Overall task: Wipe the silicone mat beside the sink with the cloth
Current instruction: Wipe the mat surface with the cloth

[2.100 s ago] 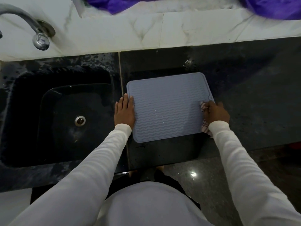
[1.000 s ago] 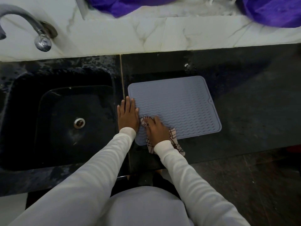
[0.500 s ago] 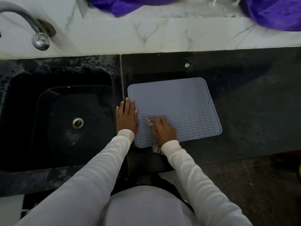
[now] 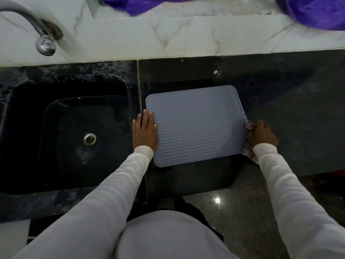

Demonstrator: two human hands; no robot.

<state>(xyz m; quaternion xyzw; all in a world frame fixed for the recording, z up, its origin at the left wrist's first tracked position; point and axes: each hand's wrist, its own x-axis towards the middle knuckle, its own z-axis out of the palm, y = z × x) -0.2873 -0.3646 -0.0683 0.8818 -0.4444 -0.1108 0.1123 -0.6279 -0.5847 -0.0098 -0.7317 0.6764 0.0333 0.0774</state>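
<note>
A grey-blue silicone mat (image 4: 197,126) with a wavy ribbed surface lies flat on the dark counter just right of the sink. My left hand (image 4: 144,132) presses flat on the mat's left edge, fingers together and pointing away from me. My right hand (image 4: 263,134) sits at the mat's right edge, closed over a checked pink-and-white cloth (image 4: 248,149). The cloth is mostly hidden under that hand; bits show by the fingers and beside the wrist.
A black sink (image 4: 74,135) with a metal drain (image 4: 89,139) lies to the left, with a chrome tap (image 4: 43,43) above it. A white marble backsplash (image 4: 186,36) runs behind the counter, with purple fabric (image 4: 317,12) on top. Bare dark counter (image 4: 298,109) extends to the right.
My right hand slid the cloth across the mat from its near-left corner to its right edge. My left hand stayed pressed on the left edge.
</note>
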